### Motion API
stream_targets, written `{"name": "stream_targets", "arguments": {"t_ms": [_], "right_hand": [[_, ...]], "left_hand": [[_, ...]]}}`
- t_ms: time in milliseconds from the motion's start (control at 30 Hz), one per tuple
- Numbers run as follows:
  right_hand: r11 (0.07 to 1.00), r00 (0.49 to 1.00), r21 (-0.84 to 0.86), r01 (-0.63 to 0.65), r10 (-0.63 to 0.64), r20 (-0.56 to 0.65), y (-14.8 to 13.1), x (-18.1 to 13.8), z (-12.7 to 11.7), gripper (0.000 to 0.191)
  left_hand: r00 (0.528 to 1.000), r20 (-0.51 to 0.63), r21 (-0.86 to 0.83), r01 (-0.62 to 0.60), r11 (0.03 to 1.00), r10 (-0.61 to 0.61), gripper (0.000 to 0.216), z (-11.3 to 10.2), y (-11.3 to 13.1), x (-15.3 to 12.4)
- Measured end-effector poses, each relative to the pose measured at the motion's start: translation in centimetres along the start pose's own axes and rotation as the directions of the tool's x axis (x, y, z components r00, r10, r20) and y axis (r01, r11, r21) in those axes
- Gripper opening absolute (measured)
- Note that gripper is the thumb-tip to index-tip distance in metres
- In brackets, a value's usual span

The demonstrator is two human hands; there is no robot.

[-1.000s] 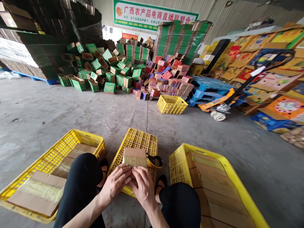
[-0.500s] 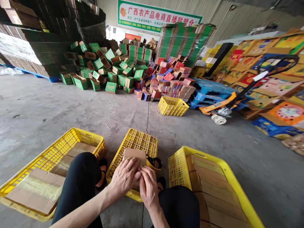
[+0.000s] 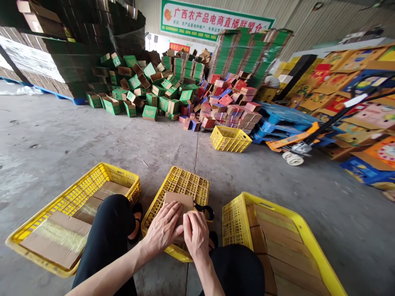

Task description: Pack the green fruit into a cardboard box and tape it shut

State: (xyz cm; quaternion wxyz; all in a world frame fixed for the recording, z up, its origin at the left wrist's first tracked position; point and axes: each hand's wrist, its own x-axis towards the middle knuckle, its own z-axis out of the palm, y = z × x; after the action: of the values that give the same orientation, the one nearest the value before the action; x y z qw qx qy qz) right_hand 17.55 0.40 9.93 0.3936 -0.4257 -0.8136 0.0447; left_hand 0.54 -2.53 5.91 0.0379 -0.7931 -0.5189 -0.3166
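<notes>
On the grey concrete floor [image 3: 129, 142], a yellow crate packed with cardboard boxes stands at the right [image 3: 232, 225], another holding flatter-lying boxes stands at the left [image 3: 122, 176], and an upturned yellow crate [image 3: 189, 183] sits between them. On its base rests a small cardboard box [image 3: 180, 198], with the left hand [image 3: 163, 227] laid flat across it and the right hand [image 3: 196, 234] close beside, fingers curled at its near right side, whether gripping I cannot tell. A black loop [image 3: 212, 212] lies just right of the box.
</notes>
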Motion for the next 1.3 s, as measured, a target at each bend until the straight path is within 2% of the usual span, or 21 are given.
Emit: {"name": "stream_targets", "arguments": {"t_ms": [233,500,700,833,933,1133,1300], "right_hand": [[0.999,0.999,-0.009,0.041,-0.041,0.009,1.0,-0.2,0.6,0.025],[0.997,0.997,-0.043,-0.058,0.06,0.039,1.3,-1.1,1.3,0.037],[0.99,0.992,0.089,-0.112,0.107,0.064,2.7,-3.3,2.5,0.052],[0.966,0.98,0.171,-0.196,0.185,0.075,3.2,-4.2,3.3,0.05],[0.959,0.977,0.189,-0.212,0.207,0.047,3.2,-4.1,3.4,0.047],[0.974,0.98,0.122,-0.188,0.194,-0.039,2.4,-4.0,3.1,0.043],[0.983,0.98,-0.005,-0.181,0.18,-0.079,1.5,-4.8,3.7,0.046]], "left_hand": [[1.0,0.006,-0.064,0.014,0.998,-0.013,0.045,-0.3,0.0,1.2],[0.999,0.03,-0.103,0.039,0.994,-0.036,0.05,-0.5,-0.5,0.9],[0.996,0.023,-0.006,0.086,0.996,-0.086,0.061,-0.3,-0.5,0.0],[0.995,0.002,0.039,0.096,0.995,-0.097,0.063,-0.1,-0.2,-0.1],[0.997,-0.028,0.046,0.079,0.996,-0.078,0.062,0.1,-0.1,0.0],[0.995,-0.092,0.007,0.035,0.999,-0.034,0.052,0.4,-0.2,0.1],[0.993,-0.115,-0.016,-0.014,1.0,0.012,0.042,0.2,-0.3,-0.1]]}}
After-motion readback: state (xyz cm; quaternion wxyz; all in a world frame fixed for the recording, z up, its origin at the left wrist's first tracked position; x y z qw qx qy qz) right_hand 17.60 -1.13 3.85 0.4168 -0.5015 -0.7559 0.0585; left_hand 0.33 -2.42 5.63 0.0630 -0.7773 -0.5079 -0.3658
